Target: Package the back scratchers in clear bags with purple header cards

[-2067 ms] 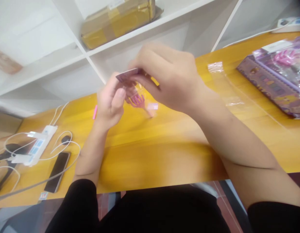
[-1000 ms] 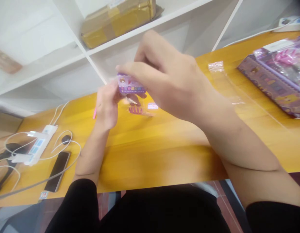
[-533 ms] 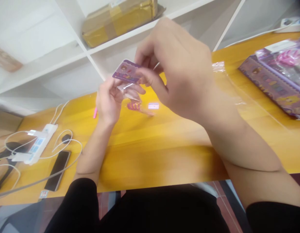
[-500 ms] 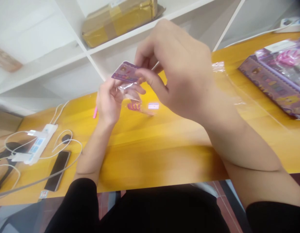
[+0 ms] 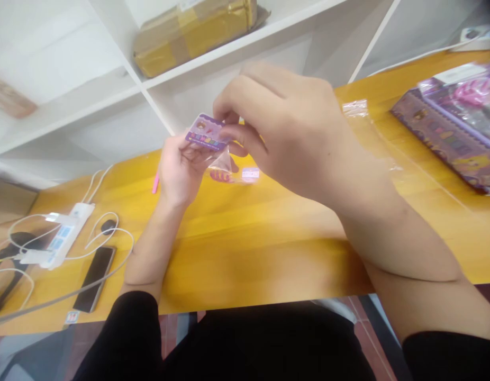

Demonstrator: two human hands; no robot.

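Between the thumb and fingers of my right hand (image 5: 284, 132) is a small purple printed card (image 5: 205, 131), tilted above my other hand. My left hand (image 5: 178, 172) is closed around a clear plastic bag (image 5: 224, 160) just under the card; the card and bag hide most of its fingers. Behind and below the bag, a pink ridged piece (image 5: 220, 176) lies on the table beside a small purple-and-white label (image 5: 250, 175). A pink stick (image 5: 155, 183) rests left of my left wrist.
A purple package (image 5: 447, 140) with pink pieces under clear plastic lies at the right. Near it is a flat clear bag (image 5: 355, 108). On the left are a power strip (image 5: 68, 233), white cables and a dark phone (image 5: 94, 279). A taped cardboard box (image 5: 195, 37) sits on the white shelf.
My right hand has lowered slightly with the card, which now faces me more. The clear bag has shifted a little downward below it.
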